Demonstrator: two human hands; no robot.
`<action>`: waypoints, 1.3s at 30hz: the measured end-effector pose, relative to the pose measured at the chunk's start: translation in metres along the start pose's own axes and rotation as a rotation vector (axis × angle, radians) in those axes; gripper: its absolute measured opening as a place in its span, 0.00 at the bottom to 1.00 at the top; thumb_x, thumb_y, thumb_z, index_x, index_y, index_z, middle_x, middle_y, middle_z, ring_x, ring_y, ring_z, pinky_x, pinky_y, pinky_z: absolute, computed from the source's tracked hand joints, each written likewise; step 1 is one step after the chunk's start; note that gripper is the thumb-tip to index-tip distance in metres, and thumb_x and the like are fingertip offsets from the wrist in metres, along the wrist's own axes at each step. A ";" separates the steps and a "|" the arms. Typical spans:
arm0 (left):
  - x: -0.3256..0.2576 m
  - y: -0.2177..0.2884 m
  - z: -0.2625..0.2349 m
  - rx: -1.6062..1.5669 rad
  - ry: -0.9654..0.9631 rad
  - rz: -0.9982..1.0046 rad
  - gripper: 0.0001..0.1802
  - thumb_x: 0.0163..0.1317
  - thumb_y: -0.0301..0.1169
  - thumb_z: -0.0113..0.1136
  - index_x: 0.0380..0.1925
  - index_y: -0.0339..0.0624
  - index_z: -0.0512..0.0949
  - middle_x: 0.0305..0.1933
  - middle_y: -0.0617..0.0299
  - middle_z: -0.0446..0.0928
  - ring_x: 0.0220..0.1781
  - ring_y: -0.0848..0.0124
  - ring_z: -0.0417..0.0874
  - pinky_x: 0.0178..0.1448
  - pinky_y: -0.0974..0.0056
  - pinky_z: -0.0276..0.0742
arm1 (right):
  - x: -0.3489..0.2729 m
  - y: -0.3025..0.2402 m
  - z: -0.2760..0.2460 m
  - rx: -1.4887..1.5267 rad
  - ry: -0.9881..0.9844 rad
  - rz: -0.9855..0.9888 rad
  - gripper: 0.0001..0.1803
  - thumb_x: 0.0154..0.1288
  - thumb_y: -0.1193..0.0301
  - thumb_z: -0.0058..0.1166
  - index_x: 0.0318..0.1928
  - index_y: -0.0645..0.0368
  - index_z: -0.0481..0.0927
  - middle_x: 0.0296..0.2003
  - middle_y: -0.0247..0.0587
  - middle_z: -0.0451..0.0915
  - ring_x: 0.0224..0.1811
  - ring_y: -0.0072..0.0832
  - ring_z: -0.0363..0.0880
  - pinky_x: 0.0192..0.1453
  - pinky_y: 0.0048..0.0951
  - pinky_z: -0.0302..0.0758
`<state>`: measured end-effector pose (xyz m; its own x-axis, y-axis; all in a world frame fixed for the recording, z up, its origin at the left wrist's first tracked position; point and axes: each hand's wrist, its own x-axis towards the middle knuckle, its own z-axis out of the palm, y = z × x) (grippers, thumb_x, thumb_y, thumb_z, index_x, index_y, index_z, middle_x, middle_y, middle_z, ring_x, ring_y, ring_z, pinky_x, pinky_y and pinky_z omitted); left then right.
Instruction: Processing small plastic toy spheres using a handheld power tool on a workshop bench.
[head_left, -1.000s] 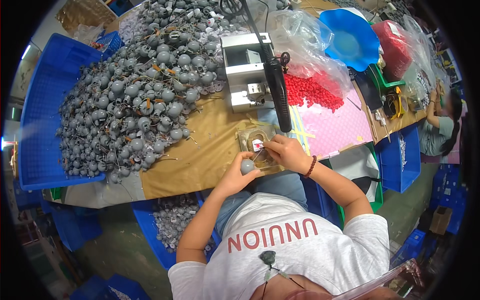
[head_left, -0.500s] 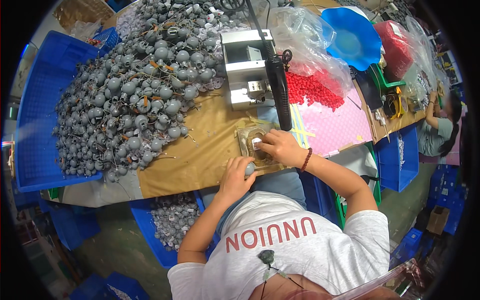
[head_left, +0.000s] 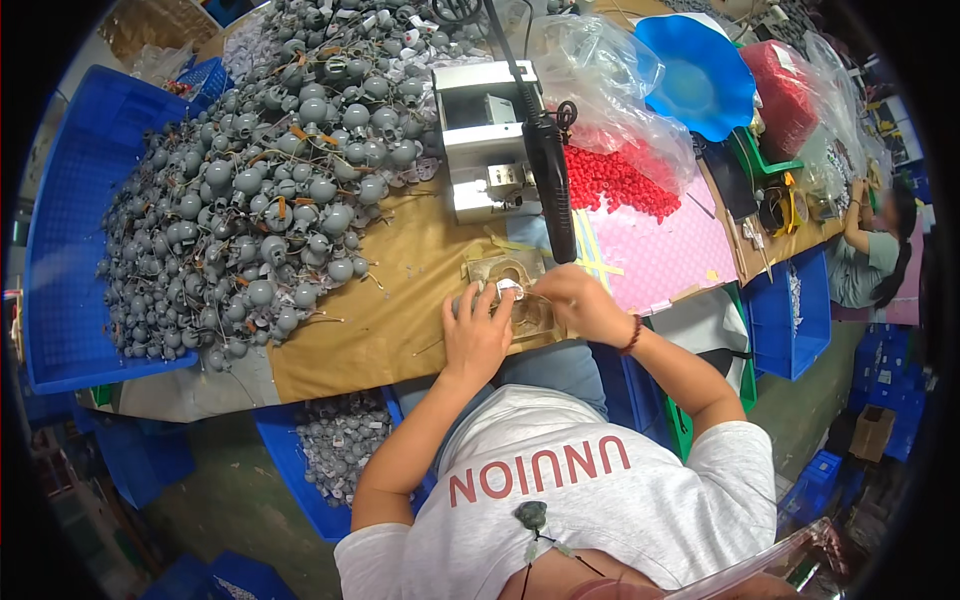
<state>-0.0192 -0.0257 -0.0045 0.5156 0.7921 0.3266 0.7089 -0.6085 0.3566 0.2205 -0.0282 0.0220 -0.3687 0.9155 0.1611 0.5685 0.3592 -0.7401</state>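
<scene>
My left hand [head_left: 478, 338] is bent over the near left side of a worn brownish fixture block [head_left: 485, 270] with a rounded recess. Its fingers curl over a grey ball-shaped part, mostly hidden, with a bit of grey showing between them. Beside its index fingertip lies a small white piece [head_left: 510, 287] over the block. My right hand [head_left: 592, 308], with a beaded bracelet at the wrist, is at the block's right side. Its thumb and fingers are pinched together close to the white piece; what they hold, if anything, is too small to make out.
Grey round parts with wires [head_left: 250, 220] are heaped on the left beside a blue crate [head_left: 65, 250]. Beyond the block stand a white metal device [head_left: 485, 140] and a hanging black-handled tool [head_left: 550, 190]. Red pieces [head_left: 620, 185] lie near a pink sheet [head_left: 660, 255]. A co-worker [head_left: 868, 260] sits far right.
My left hand has moved up onto the block, its fingers now by the white piece. My right hand has drawn back slightly to the right from the recess.
</scene>
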 end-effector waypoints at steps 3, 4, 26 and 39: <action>0.001 -0.001 0.000 -0.013 -0.001 0.009 0.26 0.59 0.29 0.67 0.60 0.48 0.81 0.60 0.52 0.76 0.66 0.52 0.73 0.69 0.38 0.64 | -0.024 0.017 -0.016 0.207 0.099 0.207 0.17 0.59 0.85 0.58 0.49 0.63 0.83 0.50 0.50 0.82 0.57 0.47 0.80 0.63 0.40 0.77; 0.001 -0.002 0.000 -0.018 -0.001 0.012 0.26 0.59 0.29 0.67 0.60 0.48 0.81 0.59 0.52 0.77 0.66 0.52 0.74 0.70 0.38 0.64 | -0.030 0.020 -0.015 0.220 0.119 0.243 0.18 0.59 0.85 0.58 0.51 0.63 0.82 0.51 0.51 0.82 0.58 0.48 0.79 0.64 0.41 0.76; -0.002 -0.006 0.002 -0.055 0.019 0.008 0.20 0.60 0.28 0.67 0.55 0.48 0.84 0.56 0.55 0.78 0.65 0.58 0.77 0.70 0.41 0.64 | 0.023 -0.002 0.014 1.235 0.138 0.443 0.17 0.72 0.75 0.63 0.59 0.61 0.77 0.34 0.30 0.79 0.30 0.17 0.75 0.30 0.20 0.71; 0.007 -0.016 0.002 -0.138 0.050 0.053 0.10 0.59 0.28 0.68 0.42 0.45 0.85 0.51 0.56 0.81 0.61 0.56 0.80 0.66 0.46 0.69 | 0.036 0.003 0.035 0.016 0.125 0.237 0.19 0.60 0.58 0.74 0.38 0.60 0.83 0.27 0.43 0.82 0.27 0.40 0.82 0.31 0.38 0.76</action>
<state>-0.0262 -0.0104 -0.0096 0.5236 0.7572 0.3906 0.6064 -0.6532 0.4534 0.1833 -0.0001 0.0032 -0.1326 0.9893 0.0604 0.6165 0.1301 -0.7766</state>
